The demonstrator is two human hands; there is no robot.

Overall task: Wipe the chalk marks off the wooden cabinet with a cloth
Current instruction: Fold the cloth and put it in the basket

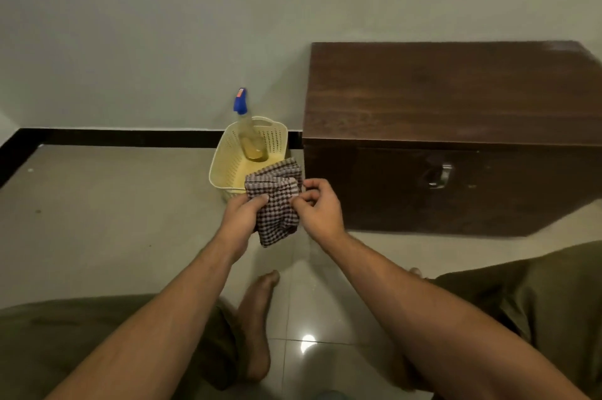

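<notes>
A low dark wooden cabinet (449, 100) stands against the wall at the right, with a metal handle (441, 175) on its front. Faint pale smears show near the top's far right corner. A brown-and-white checked cloth (276, 204) hangs folded in the air just left of the cabinet's front corner. My left hand (242, 217) grips the cloth's left side. My right hand (317, 209) pinches its right edge with curled fingers. The cloth is not touching the cabinet.
A cream perforated plastic basket (228, 158) sits on the tiled floor left of the cabinet, partly behind the cloth. A spray bottle with a blue nozzle (242, 106) stands in it. My bare foot (257, 318) and knees fill the foreground. A black skirting runs along the wall.
</notes>
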